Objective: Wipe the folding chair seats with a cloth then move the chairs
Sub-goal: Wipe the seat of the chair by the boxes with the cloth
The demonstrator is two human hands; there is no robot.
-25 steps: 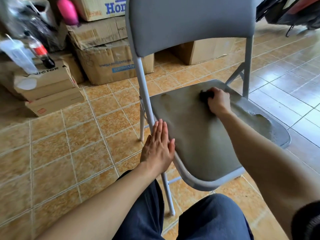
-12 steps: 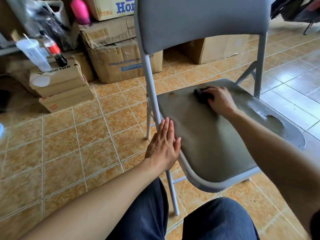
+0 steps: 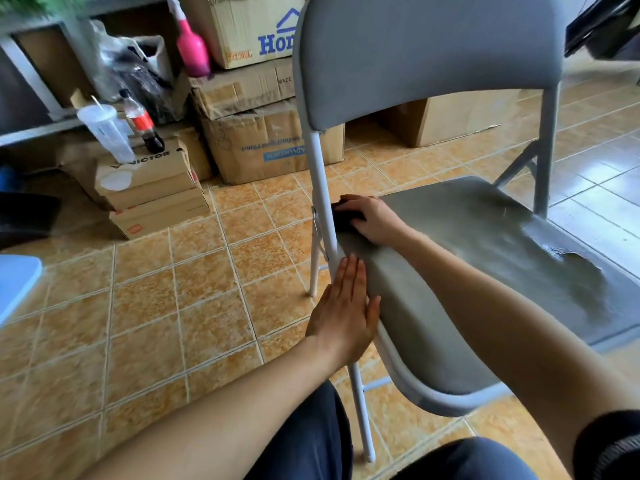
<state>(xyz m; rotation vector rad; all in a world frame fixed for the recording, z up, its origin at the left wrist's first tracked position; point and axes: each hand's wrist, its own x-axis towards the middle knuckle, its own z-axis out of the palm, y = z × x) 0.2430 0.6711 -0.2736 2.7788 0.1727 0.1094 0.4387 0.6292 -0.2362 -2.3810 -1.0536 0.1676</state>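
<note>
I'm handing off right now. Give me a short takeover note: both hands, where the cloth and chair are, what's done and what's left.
Right hand: closed on the dark cloth, pressing it at the seat's back left corner beside the frame tube.
Left hand: flat and open, bracing the seat's left edge.
Folding chair: unfolded, standing on the tiled floor.
Done: wiping is under way; a wet patch shows on the seat's right side.
Left: finish the seat, then move the chair.
</note>
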